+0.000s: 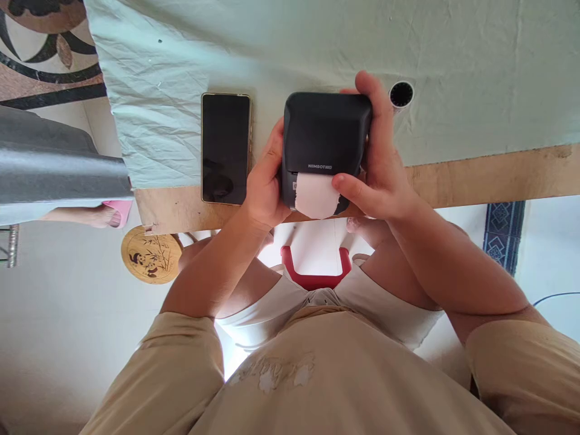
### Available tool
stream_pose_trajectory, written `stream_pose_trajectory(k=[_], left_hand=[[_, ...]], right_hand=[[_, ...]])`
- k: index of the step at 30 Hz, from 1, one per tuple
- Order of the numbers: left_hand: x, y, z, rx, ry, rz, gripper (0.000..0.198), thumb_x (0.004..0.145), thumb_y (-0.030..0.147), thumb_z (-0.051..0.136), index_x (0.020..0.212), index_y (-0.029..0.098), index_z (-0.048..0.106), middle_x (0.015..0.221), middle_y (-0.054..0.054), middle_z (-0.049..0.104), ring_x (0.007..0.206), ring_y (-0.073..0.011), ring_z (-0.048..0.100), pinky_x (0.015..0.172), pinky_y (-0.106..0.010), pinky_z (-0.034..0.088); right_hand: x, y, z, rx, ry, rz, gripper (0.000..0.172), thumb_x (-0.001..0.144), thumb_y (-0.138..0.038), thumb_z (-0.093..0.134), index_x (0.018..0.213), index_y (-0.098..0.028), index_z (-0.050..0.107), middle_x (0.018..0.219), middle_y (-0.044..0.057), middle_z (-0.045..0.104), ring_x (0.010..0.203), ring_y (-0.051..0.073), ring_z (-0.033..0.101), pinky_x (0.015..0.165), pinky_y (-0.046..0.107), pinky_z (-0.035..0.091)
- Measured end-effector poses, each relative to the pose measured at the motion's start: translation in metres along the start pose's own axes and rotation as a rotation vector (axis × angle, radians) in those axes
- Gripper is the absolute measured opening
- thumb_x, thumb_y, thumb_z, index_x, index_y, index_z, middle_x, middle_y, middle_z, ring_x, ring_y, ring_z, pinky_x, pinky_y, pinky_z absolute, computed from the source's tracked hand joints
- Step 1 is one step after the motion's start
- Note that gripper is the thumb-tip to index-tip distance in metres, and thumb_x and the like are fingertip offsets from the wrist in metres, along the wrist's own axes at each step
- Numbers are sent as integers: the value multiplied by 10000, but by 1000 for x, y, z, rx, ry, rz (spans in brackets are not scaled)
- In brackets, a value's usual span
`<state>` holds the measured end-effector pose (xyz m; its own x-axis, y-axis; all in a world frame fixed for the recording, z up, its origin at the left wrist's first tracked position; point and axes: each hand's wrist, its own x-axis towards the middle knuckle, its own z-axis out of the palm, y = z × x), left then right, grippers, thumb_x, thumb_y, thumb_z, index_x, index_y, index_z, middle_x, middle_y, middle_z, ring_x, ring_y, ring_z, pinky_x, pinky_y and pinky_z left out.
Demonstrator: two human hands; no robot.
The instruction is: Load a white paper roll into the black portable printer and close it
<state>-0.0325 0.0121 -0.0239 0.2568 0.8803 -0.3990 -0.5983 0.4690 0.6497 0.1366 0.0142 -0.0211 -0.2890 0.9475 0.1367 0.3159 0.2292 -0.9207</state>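
Between my two hands I hold a black label printer (327, 130) marked NIIMBOT, above the near edge of the table. A strip of white label paper (317, 196) with a torn end sticks out of its front slot. My left hand (267, 175) is closed round the printer's left side, its fingers mostly hidden beneath. On the right side, my right hand (385, 163) grips the body, with the thumb on the edge of the paper and the index finger raised along the far corner. To the left of my left hand lies a phone (225, 148) with a dark screen.
A pale green cloth (475, 78) covers the table, leaving a wooden edge (489, 175) bare in front. Just beyond my right hand stands a small cylinder with a dark round top (401, 94). At left are a round panda-patterned stool (151, 255) and a person's foot in a pink slipper (118, 213).
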Motion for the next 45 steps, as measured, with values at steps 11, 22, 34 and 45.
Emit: stream_pose_trajectory(k=[11, 22, 34, 45], left_hand=[[-3, 11, 17, -70, -165, 22, 308, 908, 388, 362, 966, 207, 605, 1078, -39, 699, 1251, -214, 546, 998, -350, 475], [-1, 2, 4, 111, -229, -4, 308, 844, 249, 550, 1149, 287, 567, 1077, 12, 656, 936, -147, 652, 799, -278, 499], [2, -1, -3, 164, -291, 10, 375, 807, 296, 624, 1174, 314, 553, 1262, 25, 590, 1103, -151, 604, 855, -231, 529], [-4, 1, 5, 174, -303, -34, 422, 785, 291, 642, 1193, 306, 535, 1149, 6, 605, 858, -107, 604, 678, -195, 511]], right_hand=[[0, -7, -6, -156, 116, -26, 792, 693, -661, 601, 1380, -368, 338, 1297, 64, 401, 964, 237, 561, 648, 365, 559], [7, -14, -5, -160, 617, -127, 280, 847, -538, 521, 881, -270, 446, 798, -16, 380, 475, 53, 339, 424, 265, 320], [1, -29, -13, -730, 234, 43, 80, 795, -226, 550, 853, -232, 605, 826, -4, 673, 623, 137, 545, 602, 308, 385], [-2, -45, -26, -753, -67, 145, 242, 723, -286, 638, 957, -279, 577, 786, -19, 660, 585, 160, 570, 568, 321, 401]])
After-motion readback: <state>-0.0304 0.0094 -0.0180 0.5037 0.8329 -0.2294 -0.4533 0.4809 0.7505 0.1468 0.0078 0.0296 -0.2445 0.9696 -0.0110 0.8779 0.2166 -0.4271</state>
